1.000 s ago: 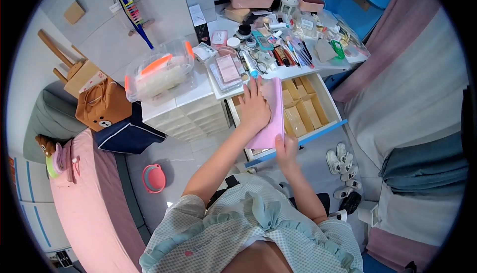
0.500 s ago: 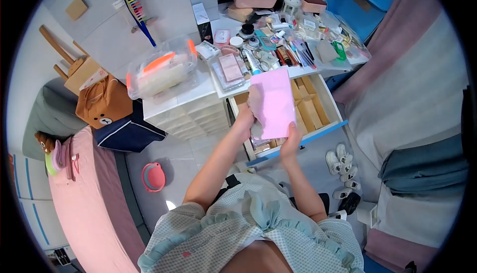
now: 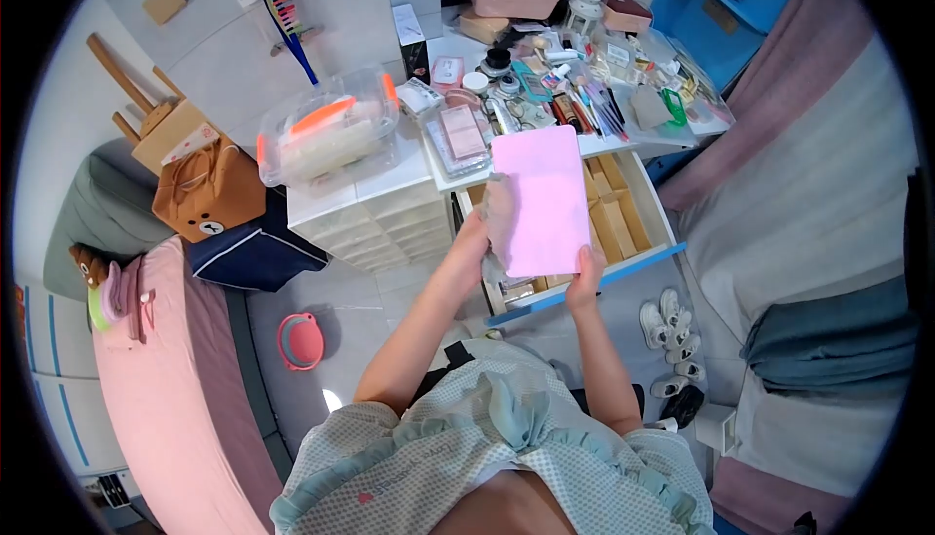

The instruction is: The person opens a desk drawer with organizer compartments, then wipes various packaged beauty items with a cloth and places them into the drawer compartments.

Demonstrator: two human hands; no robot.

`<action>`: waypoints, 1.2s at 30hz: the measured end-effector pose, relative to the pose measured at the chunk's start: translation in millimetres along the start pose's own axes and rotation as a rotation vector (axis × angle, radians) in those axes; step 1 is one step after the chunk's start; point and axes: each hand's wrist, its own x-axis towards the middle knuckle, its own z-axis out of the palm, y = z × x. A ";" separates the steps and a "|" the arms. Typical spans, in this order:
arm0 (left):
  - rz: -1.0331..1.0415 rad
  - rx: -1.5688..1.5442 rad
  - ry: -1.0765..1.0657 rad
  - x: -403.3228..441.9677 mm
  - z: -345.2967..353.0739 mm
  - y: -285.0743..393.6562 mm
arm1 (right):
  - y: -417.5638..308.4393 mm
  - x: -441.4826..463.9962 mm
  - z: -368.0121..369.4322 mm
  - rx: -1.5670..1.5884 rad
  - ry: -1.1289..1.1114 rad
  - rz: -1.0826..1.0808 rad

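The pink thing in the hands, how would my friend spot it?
Find the white desk with its blue-fronted drawer pulled open. Over that drawer, the left hand and right hand hold the flat pink rectangle. It is bright and plain, much bigger than the paler pink pack on the desk, with something grey along its left edge.

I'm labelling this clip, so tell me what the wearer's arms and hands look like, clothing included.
The left hand and right hand are ungloved, with no watch visible. The short left sleeve and right sleeve are pale, finely patterned fabric, ending near the elbows.
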 end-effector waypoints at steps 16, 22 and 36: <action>-0.011 -0.314 -0.095 34.6 -18.4 -39.3 | -37.7 -5.5 12.4 -0.078 -0.311 -0.284; -0.363 -0.791 -0.838 25.9 -13.8 -63.7 | -17.8 30.1 10.0 0.150 -0.323 0.344; -0.209 -0.261 -0.213 -14.9 -10.5 -7.0 | 17.6 47.3 -17.8 0.088 -0.368 0.449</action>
